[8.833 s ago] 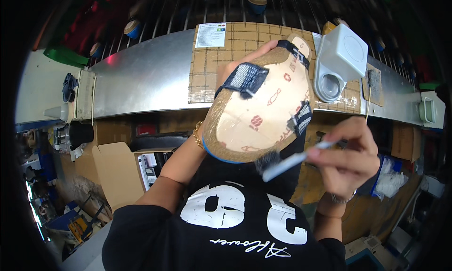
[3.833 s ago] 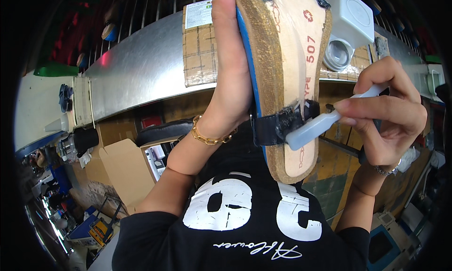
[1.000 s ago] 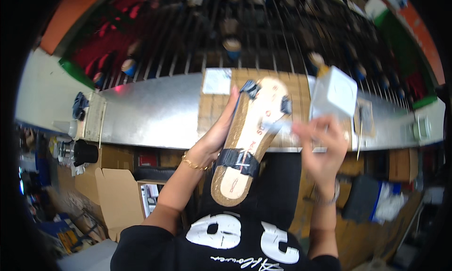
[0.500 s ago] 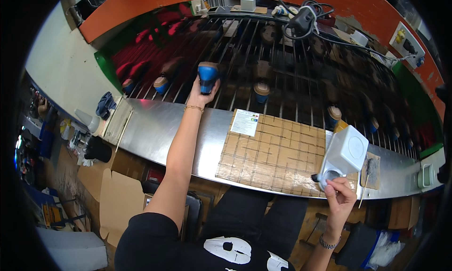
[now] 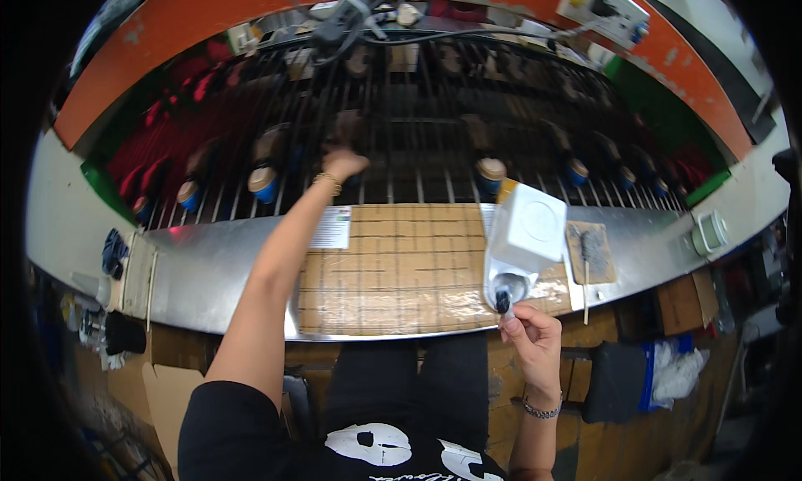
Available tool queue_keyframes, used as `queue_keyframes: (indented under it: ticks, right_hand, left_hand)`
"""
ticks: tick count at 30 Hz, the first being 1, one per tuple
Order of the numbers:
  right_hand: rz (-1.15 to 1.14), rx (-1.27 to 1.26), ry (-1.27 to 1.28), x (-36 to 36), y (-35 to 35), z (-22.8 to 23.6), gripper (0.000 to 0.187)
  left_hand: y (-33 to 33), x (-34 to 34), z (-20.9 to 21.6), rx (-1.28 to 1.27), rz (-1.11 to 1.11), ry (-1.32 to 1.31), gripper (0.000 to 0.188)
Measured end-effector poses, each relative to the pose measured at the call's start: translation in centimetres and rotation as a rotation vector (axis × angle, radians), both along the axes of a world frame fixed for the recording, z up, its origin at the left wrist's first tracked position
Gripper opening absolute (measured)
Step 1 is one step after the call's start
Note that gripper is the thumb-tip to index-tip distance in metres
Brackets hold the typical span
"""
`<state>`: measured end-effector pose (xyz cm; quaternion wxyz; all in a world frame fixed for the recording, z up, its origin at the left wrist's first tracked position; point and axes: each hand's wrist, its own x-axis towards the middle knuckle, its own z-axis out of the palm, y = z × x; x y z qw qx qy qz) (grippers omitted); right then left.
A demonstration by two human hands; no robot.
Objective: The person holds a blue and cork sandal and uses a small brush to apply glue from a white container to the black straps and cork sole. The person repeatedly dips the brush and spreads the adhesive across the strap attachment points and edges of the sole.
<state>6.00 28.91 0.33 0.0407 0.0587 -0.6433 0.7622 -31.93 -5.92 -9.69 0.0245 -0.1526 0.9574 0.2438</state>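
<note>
Dim shoe sole (image 5: 347, 126) on rack (image 5: 420, 180), just beyond L hand (image 5: 344, 162); step looks like placing it, next move prob. calls for clean release. L grip blurred, can't tell if spread; R hand (image 5: 537, 335) pinches brush (image 5: 503, 302) by handle, tip over cup (image 5: 515, 283) of white dispenser (image 5: 536, 222) just ahead.

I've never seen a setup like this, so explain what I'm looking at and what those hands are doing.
There's no robot here: it's a person working bare-handed, seen from a camera worn on their head. The right hand pinches a small brush with dark bristles by the round cup of a white dispenser. The left hand is out over a rack of metal bars; it's too blurred to tell whether it grips anything. Blue-and-tan footwear pieces sit along that rack. In front, a cardboard sheet lies on a steel ledge.
</note>
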Motion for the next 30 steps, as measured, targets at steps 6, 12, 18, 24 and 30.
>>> queue_keyframes:
  ticks: [6, 12, 18, 24, 30]
  right_hand:
    - [-0.483, 0.771, -0.013, 2.3, 6.7, 1.8, 0.022]
    - [-0.561, 1.144, 0.265, 0.7, 7.5, -0.2, 0.019]
    - [-0.539, 1.302, 0.388, -1.1, 6.3, -1.1, 0.015]
    - [-0.499, 1.044, 0.048, 0.2, 5.4, -0.4, 0.012]
    - [-0.340, 0.471, -0.239, 0.2, 7.2, -2.6, 0.025]
  left_hand:
    - [-0.5, 4.2, 11.0, 0.887, -0.147, 0.034, 0.021]
    - [1.5, 23.3, 15.0, 1.840, -0.438, -0.074, 0.096]
    - [4.3, 30.1, 12.7, 1.939, -0.227, 0.201, 0.098]
    - [2.2, 31.9, 11.0, 2.067, -0.786, 0.377, 0.088]
    - [9.7, 34.4, 14.6, 1.684, -0.110, 0.517, 0.076]
